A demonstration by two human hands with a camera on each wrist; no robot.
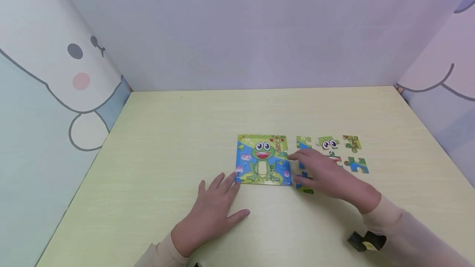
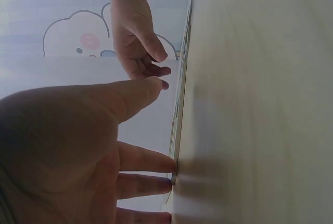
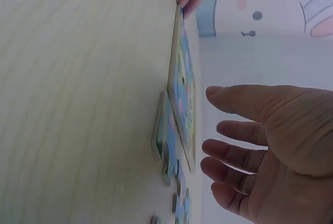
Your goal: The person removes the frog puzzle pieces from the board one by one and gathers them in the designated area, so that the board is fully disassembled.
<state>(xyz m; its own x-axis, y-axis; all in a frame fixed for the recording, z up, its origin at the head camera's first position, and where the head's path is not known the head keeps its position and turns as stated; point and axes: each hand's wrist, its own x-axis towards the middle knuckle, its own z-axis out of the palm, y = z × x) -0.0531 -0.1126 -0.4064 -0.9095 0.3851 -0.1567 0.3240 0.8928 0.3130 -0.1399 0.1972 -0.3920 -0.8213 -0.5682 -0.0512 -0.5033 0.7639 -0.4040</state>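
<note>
A square frog picture puzzle board [image 1: 262,160] lies flat on the table. My left hand [image 1: 213,205] is spread, its fingertips at the board's lower left corner; the left wrist view shows those fingers [image 2: 145,186] against its edge. My right hand [image 1: 326,174] hovers over loose puzzle pieces beside the board, fingers loosely bent and nothing between them in the right wrist view. Around it lie a piece with frog eyes [image 1: 328,143], a tree piece [image 1: 352,143], a blue-green piece [image 1: 358,165] and a corner piece [image 1: 303,140]. Other pieces are partly hidden beneath the hand.
The pale wooden table [image 1: 167,135] carries the board and pieces. Behind it stands a plain light wall [image 1: 237,32], with cartoon-printed panels [image 1: 37,135] at the sides. A black device [image 1: 367,241] sits by the right sleeve.
</note>
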